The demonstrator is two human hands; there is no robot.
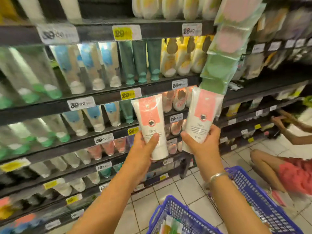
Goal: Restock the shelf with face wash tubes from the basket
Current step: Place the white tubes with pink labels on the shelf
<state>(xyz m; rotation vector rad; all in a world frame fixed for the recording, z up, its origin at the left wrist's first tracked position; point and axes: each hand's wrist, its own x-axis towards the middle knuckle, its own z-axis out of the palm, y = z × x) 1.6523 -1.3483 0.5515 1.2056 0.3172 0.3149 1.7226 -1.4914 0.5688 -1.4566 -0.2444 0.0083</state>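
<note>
My left hand point(143, 149) grips a white face wash tube with a pink label point(149, 119), cap end down. My right hand point(200, 141) holds a matching white and pink tube point(203, 112), also upright. Both tubes are raised in front of the dark shelves point(104, 97), which carry rows of tubes standing on their caps. Tubes with pink labels stand on the shelf just behind my hands point(179, 102). The blue plastic basket point(249, 188) is below my forearms on the floor side, with some packaging visible inside at its near end.
Green and pink sachet strips point(224, 53) hang from the shelf upright to the right of my hands. Another person crouches at the right point(290, 164), reaching a hand into a low shelf. White tiled floor point(185, 191) lies under the basket. Price tags line the shelf edges.
</note>
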